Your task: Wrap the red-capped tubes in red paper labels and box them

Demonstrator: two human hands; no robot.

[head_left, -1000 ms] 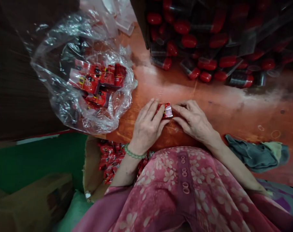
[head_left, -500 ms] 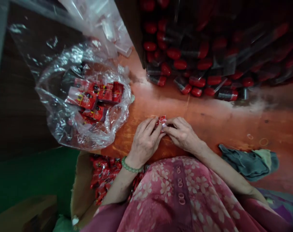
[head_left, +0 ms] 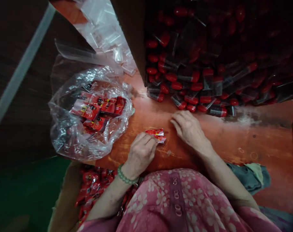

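Observation:
My left hand (head_left: 141, 149), with a green bead bracelet on its wrist, is closed on a small folded red printed card (head_left: 156, 131) just above the wooden table. Its fingers and thumb pinch the card's left side, and the right part sticks out toward my other hand. To the right, my right hand (head_left: 187, 129) reaches forward with fingers apart and slightly bent. Nothing shows in it. Just beyond its fingertips lie several small clear containers with red caps (head_left: 191, 107), spilling from a dark box.
On the left, an open clear plastic bag (head_left: 88, 151) holds stacks of red printed cards (head_left: 92, 111). Behind it lie clear plastic pieces (head_left: 107, 35). A cardboard box (head_left: 64, 193) of red packets (head_left: 90, 183) sits below the table edge. A dark cloth (head_left: 250, 178) lies at right.
My right hand has let go of the card and moved forward toward the red-capped containers. The card, in my left hand, now shows more of its printed face. The view has shifted.

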